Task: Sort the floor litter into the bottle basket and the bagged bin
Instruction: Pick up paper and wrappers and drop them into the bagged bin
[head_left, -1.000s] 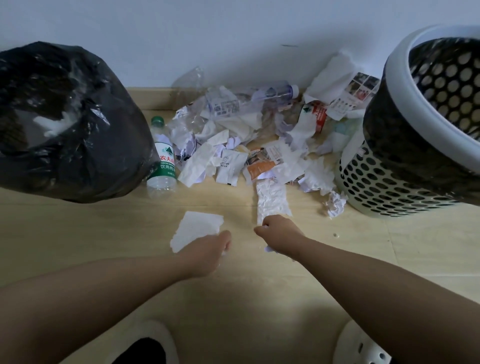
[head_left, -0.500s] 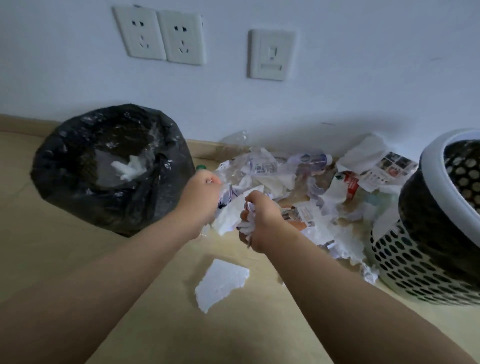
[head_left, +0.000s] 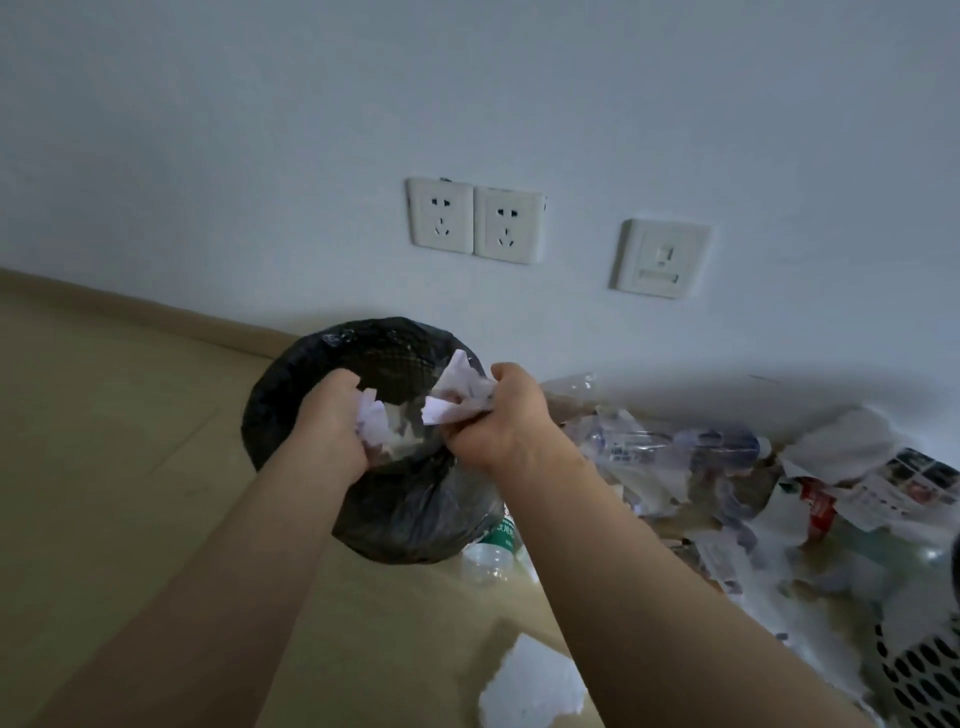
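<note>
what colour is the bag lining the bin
Black: the glossy plastic bin bag, seen best in the head view.

Both my arms are bare and stretched forward. They come from the bottom of the view and get closer to each other toward the wrists. My left hand (head_left: 332, 423) is closed around a crumpled paper (head_left: 372, 422), the back of it turned to me. My right hand (head_left: 501, 415) is near it, not touching, fingers curled around another paper scrap (head_left: 460, 392).
</note>
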